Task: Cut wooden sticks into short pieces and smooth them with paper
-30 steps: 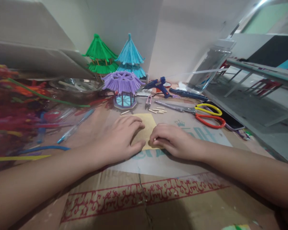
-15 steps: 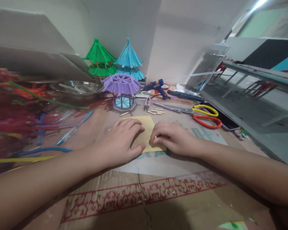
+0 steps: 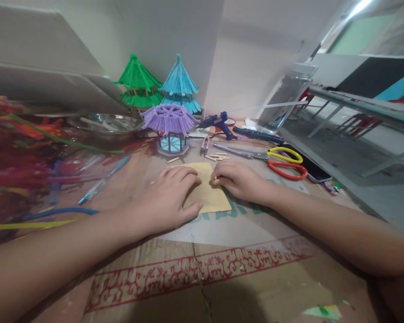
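A yellow square sheet (image 3: pixel 208 193) lies on the covered table between my hands. My left hand (image 3: pixel 175 193) rests over its left part, palm down, thumb and fingers apart, holding nothing. At the sheet's upper right edge, my right hand (image 3: pixel 233 179) pinches a small pale stick (image 3: pixel 215 178), only its tip showing. Several short wooden sticks (image 3: pixel 218 157) lie beyond the sheet, and one more stick (image 3: pixel 172 160) lies near the purple-roofed model (image 3: pixel 170 123).
Green (image 3: pixel 139 78) and blue (image 3: pixel 179 80) pagoda models stand behind. A glue gun (image 3: pixel 220 123), scissors (image 3: pixel 285 163), a phone (image 3: pixel 312 166) and a metal bowl (image 3: pixel 106 123) surround the work area. Blurred colourful craft stems (image 3: pixel 16 152) lie left.
My right hand has moved up and slightly away along the yellow sheet's right side, uncovering its lower right corner. My left hand stays almost in place.
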Tool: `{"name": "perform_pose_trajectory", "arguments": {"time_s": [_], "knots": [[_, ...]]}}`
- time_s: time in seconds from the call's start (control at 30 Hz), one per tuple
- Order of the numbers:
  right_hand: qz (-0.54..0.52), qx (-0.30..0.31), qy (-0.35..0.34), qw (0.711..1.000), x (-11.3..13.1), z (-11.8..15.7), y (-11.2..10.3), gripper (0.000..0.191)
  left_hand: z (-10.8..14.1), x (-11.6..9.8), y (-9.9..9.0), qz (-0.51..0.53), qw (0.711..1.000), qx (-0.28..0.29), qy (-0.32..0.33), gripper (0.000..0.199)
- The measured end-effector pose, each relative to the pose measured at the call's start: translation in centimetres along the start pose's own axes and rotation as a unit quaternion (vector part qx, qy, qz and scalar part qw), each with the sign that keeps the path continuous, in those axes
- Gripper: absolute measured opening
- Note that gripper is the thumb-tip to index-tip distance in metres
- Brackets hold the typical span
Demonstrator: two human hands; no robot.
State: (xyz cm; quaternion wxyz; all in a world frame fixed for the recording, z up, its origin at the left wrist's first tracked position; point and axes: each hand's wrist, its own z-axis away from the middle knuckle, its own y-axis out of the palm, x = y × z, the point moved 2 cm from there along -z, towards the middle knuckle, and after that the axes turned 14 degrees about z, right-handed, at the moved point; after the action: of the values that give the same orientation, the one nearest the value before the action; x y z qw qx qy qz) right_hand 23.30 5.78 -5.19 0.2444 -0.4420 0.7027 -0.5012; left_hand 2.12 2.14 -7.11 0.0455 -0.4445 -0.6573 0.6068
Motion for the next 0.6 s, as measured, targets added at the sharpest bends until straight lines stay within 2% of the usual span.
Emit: {"name": "perform_pose_trajectory", "arguments": {"time_s": [0.07,0.17,0.23,0.33,0.4,0.5,0.6], "knots": [[-0.019,0.000,0.012,1.000,0.1,0.0,-0.1,0.016,0.0,0.0,0.0,0.002,1.000,0.000,-0.004,0.044],[-0.075,0.039,-0.026,0.996,0.7,0.1,-0.1,0.016,0.1,0.0,0.0,0.002,1.000,-0.006,0.000,0.043],[-0.057,0.042,-0.041,0.997,0.6,0.1,-0.2,0.017,0.1,0.0,0.0,0.000,1.000,-0.008,0.006,0.043],[-0.003,0.013,-0.002,1.000,0.0,-0.1,-0.2,0.016,0.1,0.1,0.0,-0.002,1.000,-0.005,0.005,0.042],[-0.016,0.010,0.015,1.000,0.0,0.0,-0.2,0.015,0.1,0.1,0.0,-0.001,1.000,-0.002,0.000,0.042],[-0.067,0.041,-0.024,0.997,0.9,0.1,-0.3,0.016,0.1,0.0,0.0,0.000,1.000,0.001,0.002,0.043],[-0.021,0.052,-0.025,0.998,0.9,0.0,-0.3,0.017,0.0,-0.1,0.0,-0.007,1.000,-0.002,0.007,0.042]]}}
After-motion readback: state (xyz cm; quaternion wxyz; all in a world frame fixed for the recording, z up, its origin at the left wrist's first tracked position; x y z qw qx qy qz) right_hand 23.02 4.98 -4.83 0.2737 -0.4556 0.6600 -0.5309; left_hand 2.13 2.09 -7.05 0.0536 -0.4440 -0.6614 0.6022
